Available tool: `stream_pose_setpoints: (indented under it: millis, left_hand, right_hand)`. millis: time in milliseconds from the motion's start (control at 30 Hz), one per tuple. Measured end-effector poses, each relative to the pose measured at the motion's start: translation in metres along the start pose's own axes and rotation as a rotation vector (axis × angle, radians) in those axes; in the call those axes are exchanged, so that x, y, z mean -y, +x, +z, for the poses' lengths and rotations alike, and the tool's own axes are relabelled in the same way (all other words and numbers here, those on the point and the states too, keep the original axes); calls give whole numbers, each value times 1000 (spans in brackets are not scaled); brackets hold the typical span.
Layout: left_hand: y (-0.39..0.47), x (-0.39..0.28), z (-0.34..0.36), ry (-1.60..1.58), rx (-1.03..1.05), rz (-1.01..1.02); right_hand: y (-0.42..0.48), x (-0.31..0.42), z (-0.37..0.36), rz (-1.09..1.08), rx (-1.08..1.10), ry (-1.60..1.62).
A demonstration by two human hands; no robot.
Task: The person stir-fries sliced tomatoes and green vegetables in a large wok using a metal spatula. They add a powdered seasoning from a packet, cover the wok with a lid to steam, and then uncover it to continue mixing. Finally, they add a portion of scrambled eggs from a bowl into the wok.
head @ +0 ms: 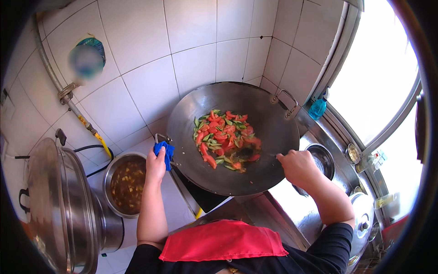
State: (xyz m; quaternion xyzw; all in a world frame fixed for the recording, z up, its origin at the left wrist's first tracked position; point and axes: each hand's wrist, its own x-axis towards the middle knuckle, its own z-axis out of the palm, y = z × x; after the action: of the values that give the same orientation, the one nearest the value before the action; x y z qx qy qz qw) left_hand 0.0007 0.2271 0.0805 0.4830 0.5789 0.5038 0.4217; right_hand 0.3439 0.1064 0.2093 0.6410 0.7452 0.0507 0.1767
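Note:
A large wok (273, 137) holds red tomato pieces (219, 128) and green vegetable slices (214, 144), with some liquid near the lower right of the food. My left hand (156, 164) is closed on a folded blue cloth (168, 156) at the wok's left loop handle. Over the wok's right rim, my right hand (299, 167) grips the end of a utensil. Its thin shaft is barely visible, and a dark blurred head (247, 152) lies among the food.
A steel bowl of brown stew (126, 185) stands left of the wok, beside a large lidded steel pot (82, 205). Metal bowls (323, 159) and a silver lid (363, 222) are at the right. A blue spray bottle (318, 108) stands by the window. A yellow hose (102, 142) runs along the tiled wall.

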Motion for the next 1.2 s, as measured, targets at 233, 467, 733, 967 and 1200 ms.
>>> stream_pose_setpoints:
  millis: [233,467,733,967,1200]
  left_hand:
    - [6,3,1,77,7,25]
    - [-3,0,0,-2,-2,24]
    - [3,7,3,10,0,72]
    - [-3,2,1,-5,-1,52]
    - [2,6,5,59,-5,57]
  right_hand:
    - [55,25,54,35,-165,136]
    - [6,-2,10,-39,35,85]
    - [52,17,53,-14,-200,48]
    - [8,0,9,-48,16,35]
    - [51,20,48,10,-95,84]
